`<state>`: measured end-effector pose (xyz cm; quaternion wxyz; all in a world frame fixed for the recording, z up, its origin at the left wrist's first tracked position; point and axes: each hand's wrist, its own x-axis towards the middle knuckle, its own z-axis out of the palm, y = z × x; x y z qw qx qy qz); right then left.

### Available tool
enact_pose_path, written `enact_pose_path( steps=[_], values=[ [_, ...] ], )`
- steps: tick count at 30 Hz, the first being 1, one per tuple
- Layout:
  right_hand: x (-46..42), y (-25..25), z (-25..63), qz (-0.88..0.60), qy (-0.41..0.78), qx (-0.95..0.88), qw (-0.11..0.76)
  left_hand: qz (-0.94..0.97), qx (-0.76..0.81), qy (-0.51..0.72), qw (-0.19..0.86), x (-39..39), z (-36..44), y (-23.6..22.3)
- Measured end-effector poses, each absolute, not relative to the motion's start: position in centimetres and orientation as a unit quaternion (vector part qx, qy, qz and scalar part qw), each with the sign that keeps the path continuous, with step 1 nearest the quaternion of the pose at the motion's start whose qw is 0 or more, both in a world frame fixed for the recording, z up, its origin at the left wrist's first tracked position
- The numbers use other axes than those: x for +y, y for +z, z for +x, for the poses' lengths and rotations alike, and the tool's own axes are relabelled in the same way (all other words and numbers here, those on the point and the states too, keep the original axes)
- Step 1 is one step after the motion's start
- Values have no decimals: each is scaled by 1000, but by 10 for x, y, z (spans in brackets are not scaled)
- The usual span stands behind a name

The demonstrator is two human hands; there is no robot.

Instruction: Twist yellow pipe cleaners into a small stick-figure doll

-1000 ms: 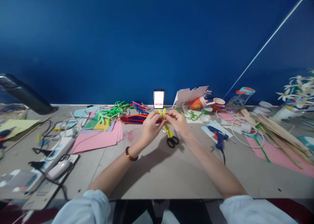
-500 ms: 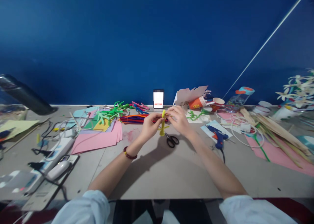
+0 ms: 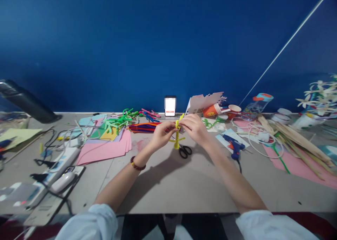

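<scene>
Between my two hands, above the middle of the table, a bent yellow pipe cleaner figure (image 3: 177, 141) hangs upright with short side arms. My left hand (image 3: 163, 134) pinches it near the top from the left. From the right, my right hand (image 3: 195, 128) has its thumb and fingers closed on the upper end, where a yellow tip sticks up. Black-handled scissors (image 3: 185, 151) lie on the table just below and behind the figure; their blades are partly hidden. A bundle of orange and purple pipe cleaners (image 3: 142, 127) lies left of my hands.
A lit phone (image 3: 170, 106) leans on the blue wall. Left are green pipe cleaners (image 3: 119, 120), pink paper (image 3: 102, 151) and a power strip (image 3: 54, 173). To the right sit a blue glue gun (image 3: 235, 146), an orange paper cup (image 3: 212, 110), coiled white cable and dried husks (image 3: 302, 141).
The yellow figure has shifted slightly right and down, and more of its upper tip and side arms shows. Both hands still pinch it; my right hand has moved a little right.
</scene>
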<state>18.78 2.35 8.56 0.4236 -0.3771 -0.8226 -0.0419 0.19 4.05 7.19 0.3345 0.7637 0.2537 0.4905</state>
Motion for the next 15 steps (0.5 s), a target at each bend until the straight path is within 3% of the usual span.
enact_pose_path(
  steps=[15],
  values=[
    [21,81,175,-368,74,-799,470,761,295,517,259,42,1,61]
  ],
)
